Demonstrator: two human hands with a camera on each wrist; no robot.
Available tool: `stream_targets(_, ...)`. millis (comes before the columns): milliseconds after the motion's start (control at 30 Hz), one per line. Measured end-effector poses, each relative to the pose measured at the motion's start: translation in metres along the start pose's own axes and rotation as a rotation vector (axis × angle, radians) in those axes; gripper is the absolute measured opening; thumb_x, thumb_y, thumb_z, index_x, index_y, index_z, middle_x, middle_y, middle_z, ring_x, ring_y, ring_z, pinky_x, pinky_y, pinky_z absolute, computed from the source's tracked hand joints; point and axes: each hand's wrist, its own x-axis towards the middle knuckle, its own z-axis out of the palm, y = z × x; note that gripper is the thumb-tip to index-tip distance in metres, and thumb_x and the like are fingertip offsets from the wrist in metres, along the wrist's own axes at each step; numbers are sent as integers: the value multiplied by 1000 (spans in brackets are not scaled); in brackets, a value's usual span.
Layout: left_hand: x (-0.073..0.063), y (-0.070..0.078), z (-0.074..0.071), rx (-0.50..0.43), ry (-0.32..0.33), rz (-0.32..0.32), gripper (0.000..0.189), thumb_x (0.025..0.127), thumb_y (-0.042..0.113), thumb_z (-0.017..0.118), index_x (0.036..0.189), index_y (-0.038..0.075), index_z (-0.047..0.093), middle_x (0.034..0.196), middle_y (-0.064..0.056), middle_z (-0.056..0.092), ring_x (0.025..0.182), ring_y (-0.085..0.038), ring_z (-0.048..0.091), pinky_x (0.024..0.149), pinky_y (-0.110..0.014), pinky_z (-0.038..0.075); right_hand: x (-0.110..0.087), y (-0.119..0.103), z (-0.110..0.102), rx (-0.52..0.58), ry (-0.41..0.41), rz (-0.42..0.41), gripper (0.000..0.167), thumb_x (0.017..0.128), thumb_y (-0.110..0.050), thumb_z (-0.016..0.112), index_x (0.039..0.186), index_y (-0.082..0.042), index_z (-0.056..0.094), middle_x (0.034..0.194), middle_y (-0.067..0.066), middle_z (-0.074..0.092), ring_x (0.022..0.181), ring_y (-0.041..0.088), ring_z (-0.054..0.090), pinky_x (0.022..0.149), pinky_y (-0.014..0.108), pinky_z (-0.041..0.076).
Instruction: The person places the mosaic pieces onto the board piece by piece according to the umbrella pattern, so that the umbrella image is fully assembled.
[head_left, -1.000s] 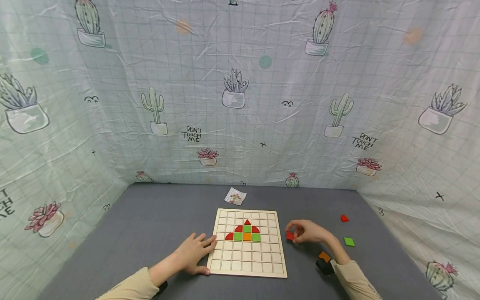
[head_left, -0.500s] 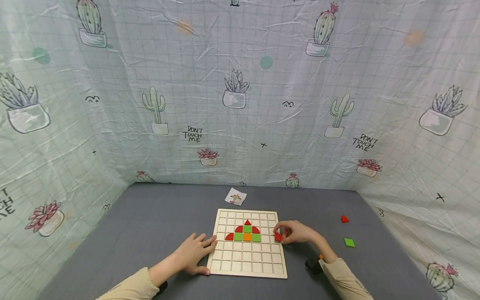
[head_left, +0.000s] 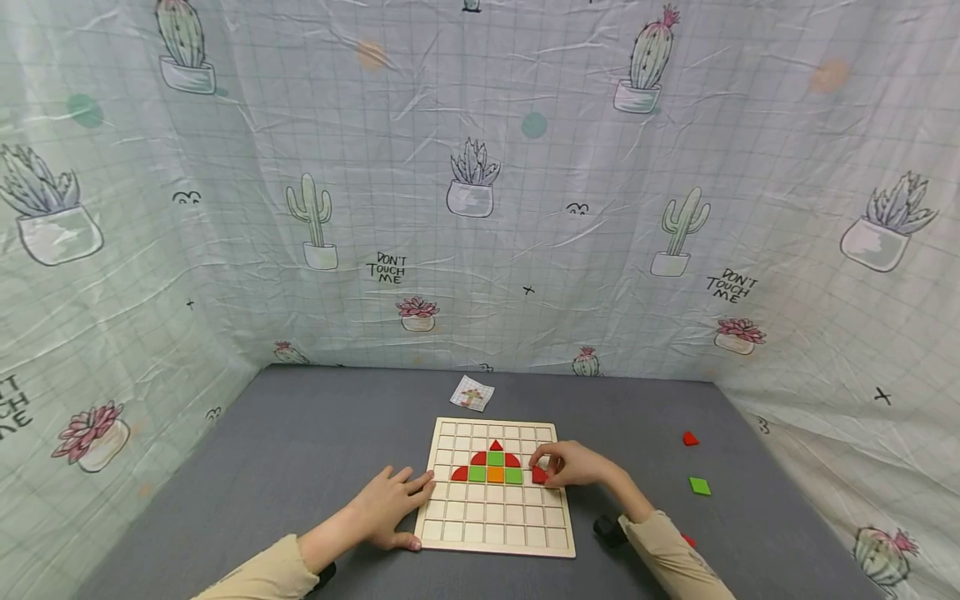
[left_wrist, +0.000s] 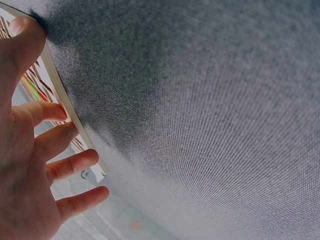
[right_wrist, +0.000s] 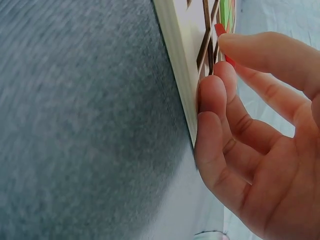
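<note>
A light wooden grid board point(head_left: 495, 533) lies on the grey table. Red curved and triangular tiles, green square tiles point(head_left: 477, 474) and one orange square tile point(head_left: 496, 475) form a stepped shape in its cells. My left hand point(head_left: 382, 508) rests at the board's left side, thumb at the near corner; the left wrist view shows spread fingers point(left_wrist: 75, 165) along its edge. My right hand point(head_left: 577, 464) pinches a red tile point(head_left: 538, 476) over the board's right columns. That red tile point(right_wrist: 220, 31) is mostly behind my thumb in the right wrist view, so its full outline is hidden.
A small printed picture card point(head_left: 472, 393) lies beyond the board. To the right are a loose red tile point(head_left: 691, 438) and a green tile point(head_left: 700, 486). Another red piece point(head_left: 688, 540) shows partly beside my right sleeve. A patterned curtain point(head_left: 480, 292) surrounds the table.
My right hand has carried the red tile leftward from the table beside the board to over its right columns. My left hand stays in place. An orange tile has become hidden behind the right arm.
</note>
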Motion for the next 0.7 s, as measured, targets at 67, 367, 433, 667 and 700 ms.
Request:
stream_targets(67, 0, 0, 0, 2, -3, -1, 83, 71, 72, 46, 132, 16, 44, 134, -1, 47, 106, -19, 48, 79, -38, 39, 2, -1, 1, -2, 1, 2, 29, 78, -6, 64, 107, -8, 60, 68, -1, 56, 55, 2, 45, 53, 19, 39)
stream_targets(367, 0, 0, 0, 13, -2, 1, 83, 71, 72, 46, 132, 16, 44, 134, -1, 48, 106, -19, 48, 79, -38, 39, 8, -2, 5, 4, -12, -16, 30, 77, -4, 64, 106, -9, 61, 68, 2, 58, 55, 1, 46, 54, 19, 40)
stream_targets(433, 0, 0, 0, 13, 0, 3, 83, 72, 72, 46, 132, 16, 44, 134, -1, 48, 107, -19, 49, 79, -38, 39, 9, -3, 5, 13, -15, -19, 31, 76, -3, 64, 107, -8, 61, 68, 3, 59, 54, 1, 46, 53, 19, 40)
stream_targets(667, 0, 0, 0, 13, -2, 7, 83, 72, 72, 46, 132, 16, 44, 134, -1, 47, 105, -19, 48, 78, -38, 39, 8, -2, 5, 1, 0, -20, 28, 77, -3, 63, 105, -7, 60, 70, 4, 60, 58, 4, 48, 55, 19, 41)
stream_targets(700, 0, 0, 0, 15, -1, 7, 83, 72, 72, 46, 132, 16, 44, 134, -1, 47, 105, -19, 48, 78, -38, 39, 8, -2, 5, -2, 4, -15, 27, 77, -3, 63, 103, -6, 61, 70, 4, 60, 58, 4, 49, 55, 19, 42)
